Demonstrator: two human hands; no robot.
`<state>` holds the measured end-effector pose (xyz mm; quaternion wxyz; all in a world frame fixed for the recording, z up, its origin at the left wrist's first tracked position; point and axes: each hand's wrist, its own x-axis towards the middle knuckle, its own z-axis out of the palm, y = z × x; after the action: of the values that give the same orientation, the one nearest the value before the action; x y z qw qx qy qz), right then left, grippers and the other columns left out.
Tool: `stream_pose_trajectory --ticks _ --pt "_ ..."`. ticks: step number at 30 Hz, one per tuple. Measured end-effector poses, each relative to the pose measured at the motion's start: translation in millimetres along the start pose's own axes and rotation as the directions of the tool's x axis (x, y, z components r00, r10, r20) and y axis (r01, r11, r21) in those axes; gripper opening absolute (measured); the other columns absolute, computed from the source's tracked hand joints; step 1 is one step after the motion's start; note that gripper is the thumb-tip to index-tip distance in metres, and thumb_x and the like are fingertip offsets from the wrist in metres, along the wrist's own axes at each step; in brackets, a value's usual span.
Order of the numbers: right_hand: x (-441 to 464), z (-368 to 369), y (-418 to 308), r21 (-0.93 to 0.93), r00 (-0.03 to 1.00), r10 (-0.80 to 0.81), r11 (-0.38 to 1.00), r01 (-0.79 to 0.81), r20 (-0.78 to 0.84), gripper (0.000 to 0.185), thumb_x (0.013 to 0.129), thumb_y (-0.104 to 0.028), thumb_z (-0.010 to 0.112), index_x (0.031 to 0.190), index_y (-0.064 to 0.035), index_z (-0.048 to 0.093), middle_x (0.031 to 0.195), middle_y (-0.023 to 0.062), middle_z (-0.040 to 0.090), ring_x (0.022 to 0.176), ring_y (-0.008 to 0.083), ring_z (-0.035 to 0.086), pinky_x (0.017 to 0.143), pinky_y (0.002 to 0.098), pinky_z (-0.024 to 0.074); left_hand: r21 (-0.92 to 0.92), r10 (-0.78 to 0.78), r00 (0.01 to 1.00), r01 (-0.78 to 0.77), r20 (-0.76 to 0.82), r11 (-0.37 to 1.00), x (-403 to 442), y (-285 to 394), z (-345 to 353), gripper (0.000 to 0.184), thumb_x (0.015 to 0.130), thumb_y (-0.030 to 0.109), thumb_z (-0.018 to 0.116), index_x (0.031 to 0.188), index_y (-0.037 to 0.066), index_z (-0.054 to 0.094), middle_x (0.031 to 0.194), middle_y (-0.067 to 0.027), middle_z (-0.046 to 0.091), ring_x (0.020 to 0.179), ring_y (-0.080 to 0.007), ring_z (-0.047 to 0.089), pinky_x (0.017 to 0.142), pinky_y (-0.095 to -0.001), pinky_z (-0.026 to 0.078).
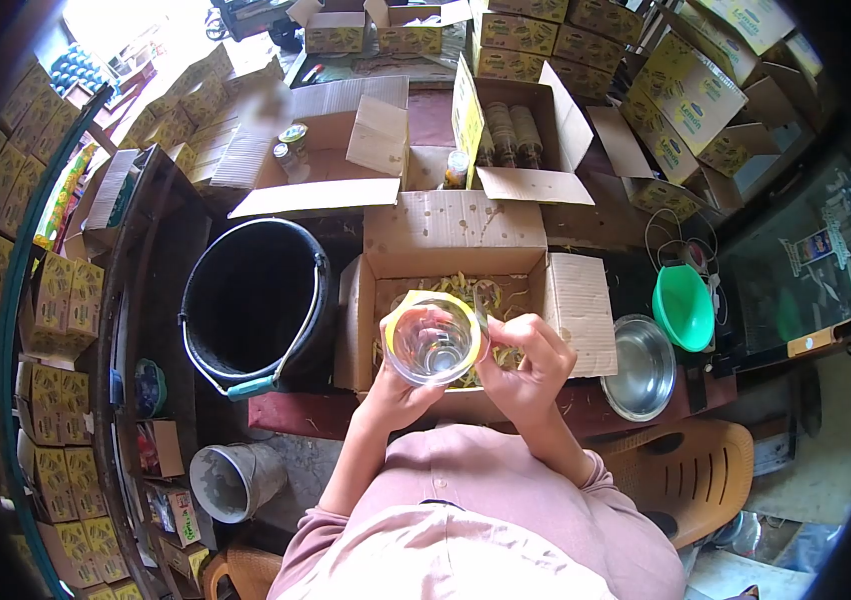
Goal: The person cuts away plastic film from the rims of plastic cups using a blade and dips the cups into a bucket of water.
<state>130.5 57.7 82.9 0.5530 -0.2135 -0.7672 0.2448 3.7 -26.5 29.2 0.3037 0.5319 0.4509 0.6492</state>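
Note:
My left hand [401,398] is wrapped round a clear see-through jar [424,350] with a yellow band near its far edge. The jar is tilted, and its round end faces me. At its right side, my right hand [528,368] has thumb and fingers pinched together close to the yellow band. A thin strip seems to stand up by those fingertips, but I cannot make out what it is. Both hands are above an open cardboard box [582,318], where yellow-green scraps [486,290] lie. The jar and hands hide much of the box's inside.
Left of the box stands a black bucket [208,345] with a teal-gripped handle. A metal bowl [639,385] and a green bowl [684,308] are at the right. Behind are open cartons, one holding jars [293,138]. A grey bucket [229,485] is on the floor.

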Motion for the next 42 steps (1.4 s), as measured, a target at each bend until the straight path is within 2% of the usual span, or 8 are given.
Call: stream_pose_trajectory --ticks 3,5,7,10,16,25,40,42 --pt "1.6 -2.2 0.1 0.074 0.998 0.053 0.996 -0.055 0.030 0.019 0.062 0.006 0.068 0.078 -0.0004 0.062 0.066 0.0083 0.059 0.056 0.0153 0.059 0.051 0.0235 0.0460 0.146 -0.010 0.996 -0.002 0.084 0.989 -4.4 -6.5 -6.1 0.069 0.070 -0.003 0.058 0.127 0.004 0.022 0.117 -0.0130 0.038 0.110 -0.0216 0.044 0.093 -0.0340 0.038" --pt "1.4 -2.2 1.9 0.133 0.995 0.093 0.986 -0.096 0.025 0.017 0.063 0.006 0.068 0.078 0.0003 0.061 0.066 0.0084 0.059 0.057 0.0144 0.059 0.051 0.0226 0.0456 -0.117 -0.061 0.997 0.067 0.054 0.991 -3.4 -1.8 -2.5 0.068 0.072 -0.001 0.058 0.129 0.005 0.021 0.117 -0.0131 0.039 0.111 -0.0219 0.044 0.094 -0.0346 0.037" --pt "-1.2 -1.5 6.5 0.200 0.989 0.150 0.969 -0.147 0.003 0.016 0.064 0.006 0.068 0.077 0.0008 0.061 0.066 0.0083 0.059 0.056 0.0136 0.059 0.051 0.0218 0.0451 -0.413 -0.070 0.997 0.078 0.035 0.908 -0.1 1.5 3.3 0.066 0.074 0.001 0.057 0.129 0.006 0.021 0.118 -0.0135 0.039 0.112 -0.0224 0.042 0.095 -0.0356 0.035" --pt "-2.3 -1.5 -2.8 0.229 0.976 0.215 0.952 -0.204 -0.022 0.016 0.063 0.008 0.068 0.072 -0.0001 0.058 0.064 0.0056 0.055 0.057 0.0101 0.051 0.052 0.0197 0.0386 -0.436 -0.064 0.998 0.066 0.018 0.898 1.9 1.1 3.8 0.068 0.072 -0.002 0.056 0.130 0.007 0.021 0.118 -0.0138 0.039 0.112 -0.0226 0.042 0.096 -0.0358 0.034" --pt "-5.6 -0.9 -10.2 0.114 0.997 0.070 0.991 -0.067 -0.025 0.016 0.063 0.006 0.068 0.072 0.0004 0.057 0.063 0.0064 0.054 0.054 0.0110 0.052 0.049 0.0211 0.0395 -0.378 -0.037 0.999 0.038 0.010 0.925 3.6 0.3 4.9 0.069 0.072 -0.002 0.056 0.130 0.006 0.020 0.119 -0.0141 0.039 0.112 -0.0227 0.042 0.095 -0.0356 0.035" --pt "-7.2 1.7 -7.1 0.032 0.999 0.006 0.999 -0.005 -0.054 0.015 0.064 0.005 0.069 0.073 0.0005 0.058 0.062 0.0076 0.055 0.053 0.0124 0.053 0.047 0.0217 0.0399 -0.299 -0.039 0.999 0.048 0.035 0.953 -0.4 -2.7 2.1 0.065 0.074 0.001 0.056 0.128 0.006 0.021 0.119 -0.0132 0.039 0.111 -0.0214 0.043 0.095 -0.0344 0.035" --pt "1.7 2.4 -4.3 -0.039 0.998 -0.070 0.997 0.070 -0.002 0.016 0.061 0.006 0.069 0.072 0.0001 0.059 0.061 0.0066 0.056 0.053 0.0120 0.055 0.046 0.0222 0.0393 -0.115 -0.071 0.993 0.081 0.095 0.990 -3.0 -0.8 -11.0 0.067 0.072 0.001 0.062 0.126 0.006 0.024 0.116 -0.0121 0.042 0.108 -0.0197 0.046 0.093 -0.0324 0.038" --pt "2.5 1.7 -3.9 0.043 1.000 0.018 0.999 -0.018 0.002 0.016 0.061 0.007 0.068 0.072 0.0006 0.059 0.061 0.0062 0.056 0.054 0.0116 0.054 0.046 0.0217 0.0387 -0.112 -0.079 0.992 0.090 0.097 0.990 -2.8 0.6 -10.5 0.068 0.071 0.001 0.063 0.126 0.006 0.024 0.116 -0.0121 0.042 0.108 -0.0199 0.046 0.092 -0.0327 0.038"
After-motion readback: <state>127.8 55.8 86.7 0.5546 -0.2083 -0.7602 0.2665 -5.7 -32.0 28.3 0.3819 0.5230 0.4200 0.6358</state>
